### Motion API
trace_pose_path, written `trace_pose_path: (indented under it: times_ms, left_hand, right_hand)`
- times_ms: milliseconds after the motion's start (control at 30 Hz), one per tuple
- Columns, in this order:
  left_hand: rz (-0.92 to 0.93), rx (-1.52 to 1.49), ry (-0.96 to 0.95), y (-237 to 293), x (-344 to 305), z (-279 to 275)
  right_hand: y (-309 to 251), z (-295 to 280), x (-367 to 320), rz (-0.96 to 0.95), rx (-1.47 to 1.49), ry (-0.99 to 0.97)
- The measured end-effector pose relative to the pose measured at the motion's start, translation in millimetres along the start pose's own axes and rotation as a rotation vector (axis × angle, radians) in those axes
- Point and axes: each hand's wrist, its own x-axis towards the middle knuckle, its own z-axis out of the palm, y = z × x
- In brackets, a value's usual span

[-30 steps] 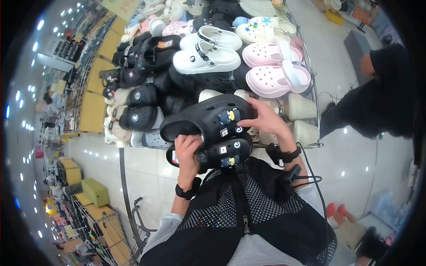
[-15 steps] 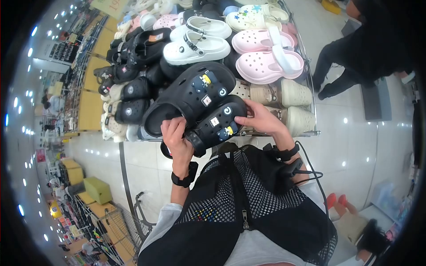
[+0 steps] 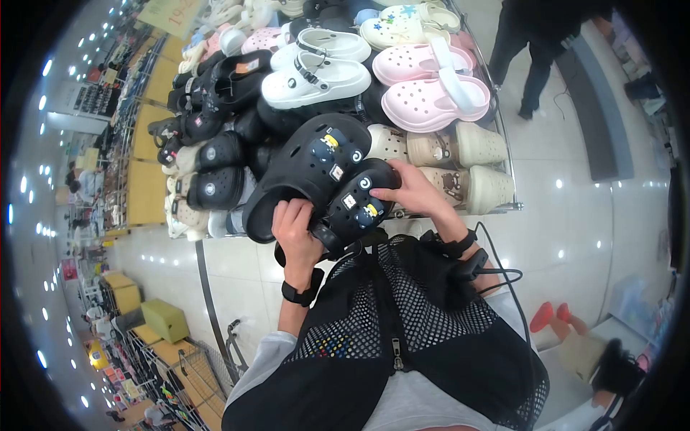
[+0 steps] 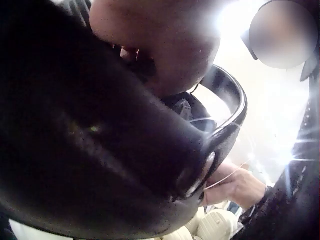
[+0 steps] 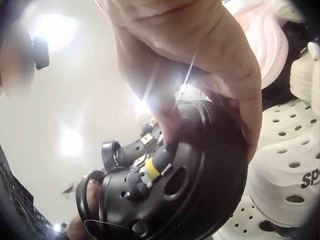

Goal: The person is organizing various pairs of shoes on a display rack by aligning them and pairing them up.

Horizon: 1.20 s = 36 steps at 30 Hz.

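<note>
A pair of black clogs, the farther clog and the nearer clog, is held side by side in front of the chest, toes away from me. Both carry yellow, white and dark charms. My left hand grips the pair at the heel end, its fingers curled into the farther clog's opening. My right hand holds the nearer clog's toe. In the right wrist view, the thumb lies on top of the black clog and the fingers go round its front. A dark clog fills much of the left wrist view.
Behind the pair, a metal-framed display is piled with clogs, including white clogs, pink clogs and beige clogs. A person in dark clothes stands at the upper right. A shopping cart is at lower left.
My right hand has shifted from the farther clog's toe to the nearer clog's toe. The pair has turned so its toes point more away from me. The person at the right has moved farther off.
</note>
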Motion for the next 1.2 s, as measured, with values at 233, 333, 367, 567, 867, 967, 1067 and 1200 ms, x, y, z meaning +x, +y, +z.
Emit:
trace_pose_path:
  times_ms: [233, 333, 367, 567, 867, 967, 1067, 1200]
  left_hand:
    - [0.016, -0.025, 0.02, -34.8, -10.7, -10.1]
    - [-0.121, -0.022, 0.071, -91.8, -19.4, -33.9]
    - [-0.214, -0.048, 0.115, -112.7, -26.1, -40.0]
    - [-0.166, 0.075, 0.144, -164.2, -17.5, -81.1]
    - [-0.064, -0.234, -0.029, -146.5, 43.6, -6.3]
    - [-0.072, -0.344, -0.145, -146.1, 73.5, 15.8]
    - [-0.021, -0.362, -0.162, -158.3, 85.3, 47.1]
    - [-0.037, -0.34, -0.269, -184.8, 80.2, 80.0]
  right_hand:
    - [-10.6, 28.9, 19.3, -0.033, -0.321, 0.053]
    - [-15.2, 33.6, 16.9, -0.019, -0.148, -0.163]
    - [-16.3, 34.2, 16.5, -0.015, -0.059, -0.274]
    - [-4.9, 5.8, -5.8, 0.051, 0.01, -0.081]
    - [13.9, -3.0, -33.4, 0.086, 0.146, 0.256]
    - [16.2, 2.9, -45.2, 0.105, 0.142, 0.332]
    - [23.5, 8.5, -57.7, 0.085, 0.187, 0.435]
    - [37.0, 20.2, -75.2, 0.175, 0.208, 0.535]
